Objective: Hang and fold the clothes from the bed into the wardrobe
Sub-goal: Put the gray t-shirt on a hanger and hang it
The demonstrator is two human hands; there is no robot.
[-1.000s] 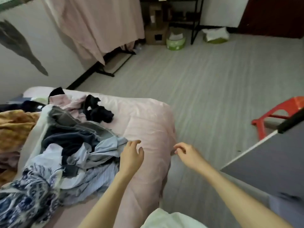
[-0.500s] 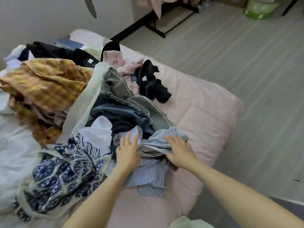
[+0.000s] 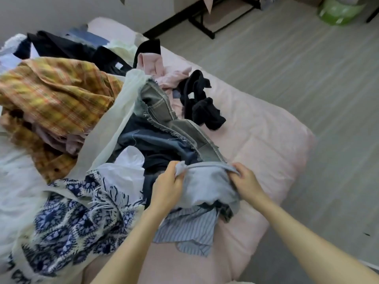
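Both hands grasp one pale blue garment (image 3: 207, 181) at the near edge of the clothes heap: the left hand (image 3: 167, 189) pinches its top edge with curled fingers, the right hand (image 3: 245, 182) grips the same edge further right. Under it lies a striped shirt (image 3: 188, 228). Behind are frayed denim (image 3: 162, 113), a black garment (image 3: 203, 107) and a plaid shirt (image 3: 53, 91), with a blue-patterned cloth (image 3: 69, 222) to the left, all lying on the pink bed (image 3: 266, 144). A green container (image 3: 338, 11) stands on the floor far off, its contents unclear.

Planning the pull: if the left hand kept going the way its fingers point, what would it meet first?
Likely the dark denim folds just beyond the left hand, which grips the light blue garment; depth is uncertain.
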